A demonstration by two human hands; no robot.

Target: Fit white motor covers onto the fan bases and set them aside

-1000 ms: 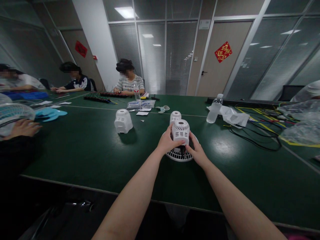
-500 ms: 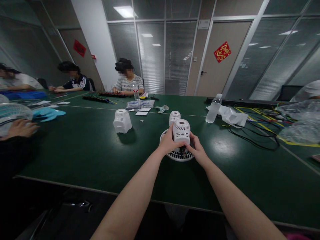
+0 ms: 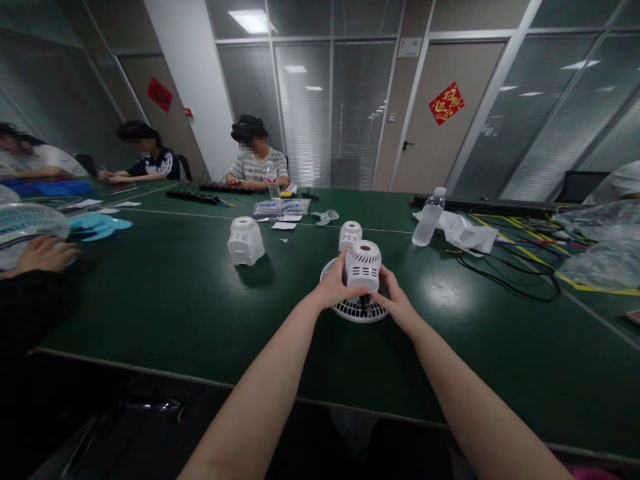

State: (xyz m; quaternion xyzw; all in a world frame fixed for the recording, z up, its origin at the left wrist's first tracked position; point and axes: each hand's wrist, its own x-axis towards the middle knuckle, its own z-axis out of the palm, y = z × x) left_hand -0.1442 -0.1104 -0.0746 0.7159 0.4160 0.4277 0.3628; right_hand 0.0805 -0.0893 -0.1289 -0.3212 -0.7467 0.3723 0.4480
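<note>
Between my two hands is a white vented fan motor cover point(image 3: 363, 267), held above a round white fan grille point(image 3: 357, 313) lying on the green table. My left hand point(image 3: 336, 287) grips the cover's left side, its thumb across the front lower edge. On the other side my right hand point(image 3: 395, 297) has its fingers against the cover, with the thumb near the lower edge. A dark part, its details too small to make out, shows below the cover at the grille's middle. Just behind stands another white cover point(image 3: 350, 235), and a third white cover point(image 3: 246, 241) sits off to the left.
A water bottle point(image 3: 429, 217) stands right of centre beside crumpled white plastic point(image 3: 467, 233). Black cables point(image 3: 510, 283) run over the table's right side. At far left a neighbour's hand point(image 3: 47, 257) touches another fan grille point(image 3: 30, 223), near blue fan blades point(image 3: 100, 225). Several people sit across the table.
Both hands keep the cover over the grille in nearly the same place. The cover sits very slightly differently; the whole view has shifted a little.
</note>
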